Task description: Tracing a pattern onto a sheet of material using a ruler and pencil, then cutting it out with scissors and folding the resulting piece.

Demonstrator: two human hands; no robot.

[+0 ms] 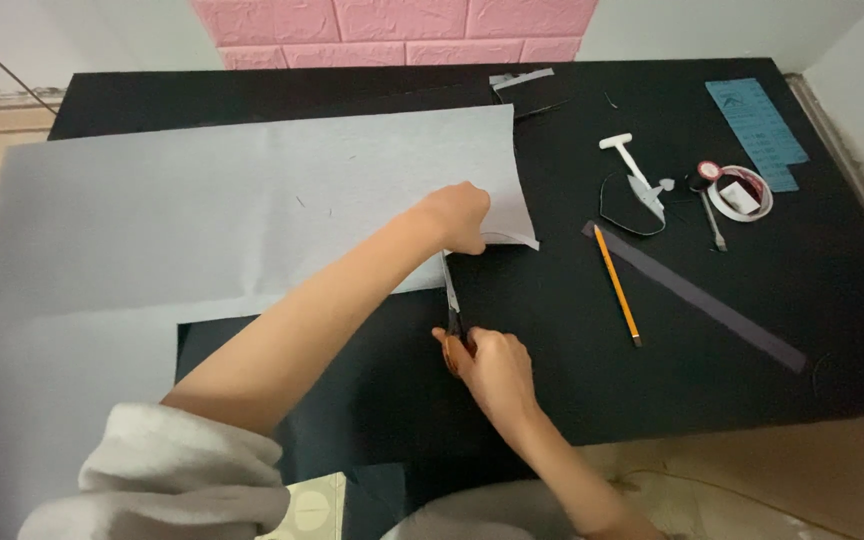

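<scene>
My right hand [497, 368] is closed round the scissors [452, 300], blades at the grey sheet [202, 220]. My left hand [457, 215] pinches the sheet's edge above the black tabletop [752, 330].

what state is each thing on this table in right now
left hand, gripping the grey sheet's edge
right hand, closed on the scissors' handles
scissors, blades at the sheet's edge
grey sheet, flat, partly cut
pencil, lying loose
tape roll, lying flat
</scene>
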